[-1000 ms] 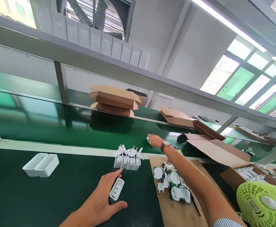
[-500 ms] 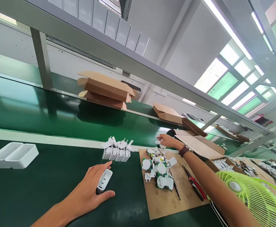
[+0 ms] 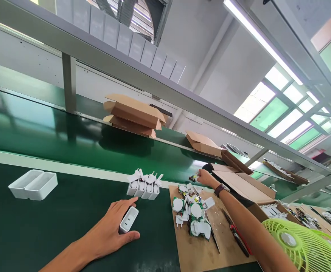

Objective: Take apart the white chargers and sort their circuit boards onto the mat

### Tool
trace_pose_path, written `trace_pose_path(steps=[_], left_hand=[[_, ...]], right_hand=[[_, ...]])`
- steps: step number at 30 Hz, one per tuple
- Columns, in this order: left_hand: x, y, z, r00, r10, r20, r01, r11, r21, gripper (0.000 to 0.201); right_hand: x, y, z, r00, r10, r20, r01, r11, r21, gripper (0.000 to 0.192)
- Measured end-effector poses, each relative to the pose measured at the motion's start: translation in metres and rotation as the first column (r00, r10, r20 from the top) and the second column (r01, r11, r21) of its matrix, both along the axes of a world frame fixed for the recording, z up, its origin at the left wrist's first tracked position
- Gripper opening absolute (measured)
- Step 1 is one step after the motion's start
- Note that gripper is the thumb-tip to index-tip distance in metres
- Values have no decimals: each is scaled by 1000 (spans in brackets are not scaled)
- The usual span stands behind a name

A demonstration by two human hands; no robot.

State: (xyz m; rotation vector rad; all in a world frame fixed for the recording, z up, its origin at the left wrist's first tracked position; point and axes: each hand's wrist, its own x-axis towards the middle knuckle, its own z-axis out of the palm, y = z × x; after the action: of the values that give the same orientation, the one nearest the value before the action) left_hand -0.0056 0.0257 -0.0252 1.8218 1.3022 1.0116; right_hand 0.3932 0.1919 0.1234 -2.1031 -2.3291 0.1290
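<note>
My left hand [image 3: 112,224] lies on the green bench, cupped around a white plastic charger case [image 3: 129,220] with slots inside. Its thumb and forefinger stretch along either side of the case. Farther forward, my right hand [image 3: 206,178] pinches a small circuit assembly [image 3: 193,178] with dark and yellow parts, near the pale bench strip. Between the hands stands a row of white charger cases [image 3: 144,190] with loose plug parts on top. A brown board [image 3: 190,251] carries a heap of green circuit boards and white plug pieces [image 3: 196,211].
Red-handled pliers [image 3: 237,238] and a thin dark tool [image 3: 214,238] lie on the board. Right of it stand a lime-green fan [image 3: 298,241] and an open carton [image 3: 247,185]. Two white trays [image 3: 42,185] sit at left. Flat cardboard boxes [image 3: 134,113] rest beyond the green belt.
The view has shifted slightly. At my right fingertips, a whitish piece showed before; now dark and yellow circuit parts show. My left hand stays around the charger case.
</note>
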Motion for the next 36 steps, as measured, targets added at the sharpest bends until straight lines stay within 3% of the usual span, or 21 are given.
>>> trace_pose_path(steps=[3,6,8,10,13,18,20,23,25,30,36], left_hand=[[-2,2,1,999,-20,-25,20,1000,1,77],[-6,4,3,995,-72,-73,72,997,1,76],[-8,6,8,989,-104,-102,103,995,-15,75],[-11,8,14,987,-104,-124,104,995,-9,71],[-17,7,22,984,-65,-167,72,997,34,68],[-29,4,29,980,-1,-198,5,1000,16,73],[-31,2,31,978,-14,-208,14,1000,-2,77],[-30,0,34,978,-31,-208,27,999,-25,81],[-29,-1,35,978,-25,-206,18,999,-37,84],[-28,0,35,974,-39,-221,31,999,-39,87],[-27,-2,39,973,-64,-223,51,997,-61,89]], right_hand=[[-11,-7,26,999,-33,-29,34,999,17,27],[-32,-35,46,994,21,-107,-18,999,28,48],[-52,-65,47,975,112,-189,-111,994,18,55],[-77,-98,35,912,278,-300,-285,958,23,52],[-117,-140,0,796,470,-381,-486,872,59,45],[-153,-171,-54,597,631,-495,-645,745,172,46],[-152,-173,-64,605,633,-482,-648,744,164,50],[-145,-171,-74,687,601,-407,-629,773,81,66],[-143,-170,-80,713,583,-389,-610,790,67,67],[-143,-167,-96,689,566,-453,-539,818,203,54],[-142,-169,-109,652,642,-404,-547,767,335,53]])
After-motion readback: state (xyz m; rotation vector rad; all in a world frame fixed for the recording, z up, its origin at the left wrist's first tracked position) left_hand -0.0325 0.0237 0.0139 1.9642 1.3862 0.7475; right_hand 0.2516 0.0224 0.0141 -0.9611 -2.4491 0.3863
